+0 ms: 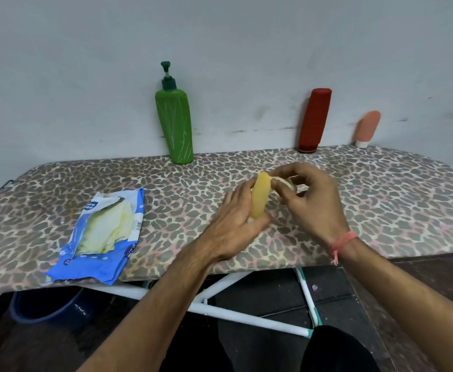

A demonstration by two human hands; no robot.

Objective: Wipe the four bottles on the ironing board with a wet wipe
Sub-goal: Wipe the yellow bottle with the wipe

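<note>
Nearest us, our two forearms reached out over the dark floor and the white legs of the ironing board [381, 183], the right wrist wearing a pink thread band [341, 242]. Past the board's near edge, our left hand [236, 224] curled round a yellow bottle [260, 197], gripping it by its lower part so that it stood tilted above the leopard-print cover. Our right hand [308, 194] pinched a wet wipe [280, 181] against the bottle's upper end, fingers bent around the pale cloth. Off to the left, well apart from our hands, an opened blue wipe packet [99, 234] lay flat near the board's front edge, with pale sheets showing through the torn top. Farther back, along the grey wall [220, 49], three bottles stood on the board's far edge: a green pump bottle [175, 124] leaning on the left, a red bottle [314, 122] resting on its cap to the right, and a small peach tube [367, 128] beyond it, also cap-down against the wall.
</note>
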